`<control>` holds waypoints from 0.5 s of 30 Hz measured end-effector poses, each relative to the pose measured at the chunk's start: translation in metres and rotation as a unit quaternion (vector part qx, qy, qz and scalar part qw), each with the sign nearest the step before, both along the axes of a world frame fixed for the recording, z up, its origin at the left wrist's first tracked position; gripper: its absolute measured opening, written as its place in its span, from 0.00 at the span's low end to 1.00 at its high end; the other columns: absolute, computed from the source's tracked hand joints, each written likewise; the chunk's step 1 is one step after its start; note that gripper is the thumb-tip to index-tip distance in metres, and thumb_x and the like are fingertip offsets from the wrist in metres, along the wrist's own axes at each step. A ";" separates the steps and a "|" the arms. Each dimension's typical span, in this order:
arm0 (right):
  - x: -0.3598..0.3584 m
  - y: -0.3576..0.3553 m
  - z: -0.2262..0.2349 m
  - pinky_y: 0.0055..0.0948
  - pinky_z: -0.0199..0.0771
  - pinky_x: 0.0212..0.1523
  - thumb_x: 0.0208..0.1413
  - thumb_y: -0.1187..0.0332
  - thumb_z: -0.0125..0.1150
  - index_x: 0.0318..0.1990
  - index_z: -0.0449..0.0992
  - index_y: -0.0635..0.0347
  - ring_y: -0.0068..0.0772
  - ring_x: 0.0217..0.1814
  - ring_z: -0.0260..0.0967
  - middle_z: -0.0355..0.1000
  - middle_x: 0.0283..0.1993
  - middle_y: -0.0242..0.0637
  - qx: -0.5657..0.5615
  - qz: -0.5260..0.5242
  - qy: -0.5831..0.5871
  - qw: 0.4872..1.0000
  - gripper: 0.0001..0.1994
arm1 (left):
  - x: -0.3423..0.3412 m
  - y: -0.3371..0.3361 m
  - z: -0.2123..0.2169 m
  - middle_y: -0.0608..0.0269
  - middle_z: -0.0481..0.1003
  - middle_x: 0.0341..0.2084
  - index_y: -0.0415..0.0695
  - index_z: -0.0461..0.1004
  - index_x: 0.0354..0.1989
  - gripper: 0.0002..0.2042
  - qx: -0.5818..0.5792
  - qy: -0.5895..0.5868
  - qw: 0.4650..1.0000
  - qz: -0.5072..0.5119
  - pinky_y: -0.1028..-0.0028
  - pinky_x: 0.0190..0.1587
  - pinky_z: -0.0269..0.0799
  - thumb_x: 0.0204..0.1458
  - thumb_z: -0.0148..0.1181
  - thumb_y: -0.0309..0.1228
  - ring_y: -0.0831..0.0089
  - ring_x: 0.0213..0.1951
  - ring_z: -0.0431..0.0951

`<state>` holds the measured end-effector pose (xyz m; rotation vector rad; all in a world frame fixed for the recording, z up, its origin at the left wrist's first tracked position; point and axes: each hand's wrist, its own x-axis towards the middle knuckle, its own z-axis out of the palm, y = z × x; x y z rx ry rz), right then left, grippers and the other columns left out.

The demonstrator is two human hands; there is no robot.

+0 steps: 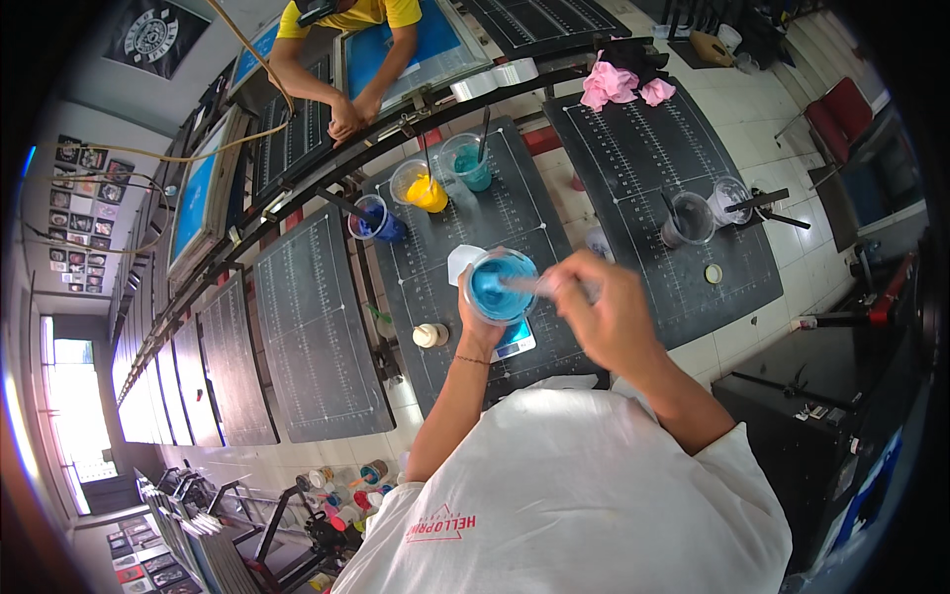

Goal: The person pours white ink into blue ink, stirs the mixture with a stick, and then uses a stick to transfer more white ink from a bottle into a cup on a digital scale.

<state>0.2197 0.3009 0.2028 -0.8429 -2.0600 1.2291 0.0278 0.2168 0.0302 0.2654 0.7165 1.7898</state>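
My left hand (479,335) is wrapped round a clear plastic cup (502,315) with blue ink (492,292) inside. Between the fingers of my right hand (606,309) is a stirring stick (524,284), smeared by motion, its tip down in the blue ink. A small digital scale (514,344) lies below the cup, partly hidden by it and my left hand. Beside my left wrist stands a small cream-coloured bottle (429,336). Farther off on the same black board are cups of yellow (426,192), teal (475,174) and dark blue ink (386,228), each with a stick.
Across the metal rail, a person in yellow rests both hands (348,117) by a framed screen (396,59). The right board (663,148) bears pink cloth (610,85), two clear cups (690,220) and a round lid (713,273). Floor clutter (346,505) lies at lower left.
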 end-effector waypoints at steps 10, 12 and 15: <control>-0.003 0.000 0.001 0.35 0.70 0.29 0.64 0.68 0.60 0.35 0.77 0.63 0.42 0.27 0.75 0.76 0.28 0.43 0.049 0.017 -0.030 0.998 0.08 | 0.011 0.006 0.013 0.54 0.78 0.53 0.41 0.73 0.59 0.25 -0.089 -0.059 0.994 -0.016 0.59 0.63 0.73 0.67 0.40 0.47 0.59 0.56 0.78; -0.002 -0.008 0.002 0.32 0.69 0.27 0.64 0.67 0.60 0.36 0.76 0.65 0.38 0.24 0.73 0.75 0.26 0.42 0.070 0.112 0.010 0.991 0.09 | 0.013 0.005 0.011 0.55 0.78 0.52 0.42 0.73 0.59 0.25 -0.090 -0.092 0.991 -0.028 0.60 0.61 0.74 0.67 0.40 0.47 0.59 0.55 0.78; -0.005 0.003 0.004 0.33 0.68 0.27 0.64 0.67 0.60 0.36 0.76 0.64 0.38 0.24 0.73 0.76 0.27 0.42 0.026 -0.048 0.023 0.998 0.09 | 0.011 0.006 0.013 0.55 0.78 0.51 0.42 0.74 0.58 0.26 -0.098 -0.061 0.993 -0.009 0.59 0.60 0.75 0.68 0.38 0.48 0.59 0.54 0.79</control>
